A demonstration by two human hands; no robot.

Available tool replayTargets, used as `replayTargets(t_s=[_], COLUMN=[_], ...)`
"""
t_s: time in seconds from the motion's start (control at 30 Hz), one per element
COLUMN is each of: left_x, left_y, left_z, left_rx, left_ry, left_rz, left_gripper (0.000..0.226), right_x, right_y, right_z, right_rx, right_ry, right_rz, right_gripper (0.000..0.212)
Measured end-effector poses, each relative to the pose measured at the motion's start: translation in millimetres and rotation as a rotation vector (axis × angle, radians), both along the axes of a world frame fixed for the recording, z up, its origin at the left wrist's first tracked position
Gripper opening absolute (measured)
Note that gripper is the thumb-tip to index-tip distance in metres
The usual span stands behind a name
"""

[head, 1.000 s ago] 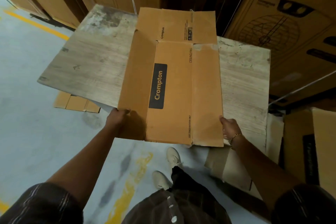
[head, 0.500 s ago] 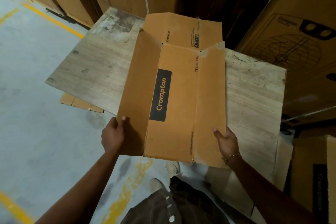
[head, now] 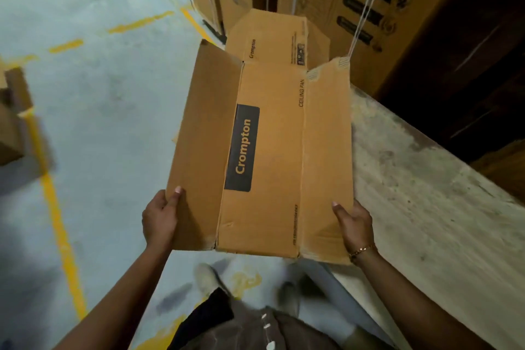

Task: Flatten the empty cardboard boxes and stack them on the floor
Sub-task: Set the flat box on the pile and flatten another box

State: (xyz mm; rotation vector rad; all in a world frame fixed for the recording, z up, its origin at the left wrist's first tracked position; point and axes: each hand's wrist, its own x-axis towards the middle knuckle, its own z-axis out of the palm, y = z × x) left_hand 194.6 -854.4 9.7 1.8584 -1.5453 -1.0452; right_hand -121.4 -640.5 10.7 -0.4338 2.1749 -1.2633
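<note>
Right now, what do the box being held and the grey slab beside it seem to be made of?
The box: brown cardboard, matt; creased fold lines, frayed edges and printed lettering suggest it. The slab: pale, streaky, stained surface, perhaps worn wood board or laminate; the blur leaves it open.

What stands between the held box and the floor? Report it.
The wooden table lies under the flattened box's right side. Below its left side, the floor shows nothing visible in the way.
</note>
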Motion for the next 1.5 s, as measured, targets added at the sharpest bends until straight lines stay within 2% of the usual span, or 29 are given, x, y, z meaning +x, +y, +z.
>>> replayTargets(t_s=[0.2,0.33,0.43,0.6,0.8,1.07,1.5], left_x=[68,113,134,146,128,71,13], left_y=[-105,-189,-245,-334,-431,-562,-774], left_z=[19,28,34,36,23,2,-87], left_rx=[-0.066,-0.092,-0.106,-0.114,-0.110,-0.066,0.061], left_ry=[-0.016,-0.058,-0.097,-0.159,-0.188,-0.246,-0.293], left_rz=[0.058,0.080,0.079,0.077,0.013,-0.088,-0.361], left_gripper=[0.041,0.043,0.042,0.048,0.045,0.046,0.046], right_x=[46,84,105,128,119,87,119], right_y=[-141,-231,-284,-360,-443,-550,-695], right_z=[4,13,17,18,-3,-26,-106], right_rx=[-0.022,-0.035,-0.071,-0.088,-0.079,0.029,0.172], right_ry=[0.017,0.007,-0.014,-0.023,-0.057,-0.052,-0.085], right_rz=[0.106,0.135,0.126,0.080,0.033,-0.041,-0.334], right_gripper=[0.016,0.022,0.016,0.020,0.013,0.027,0.027])
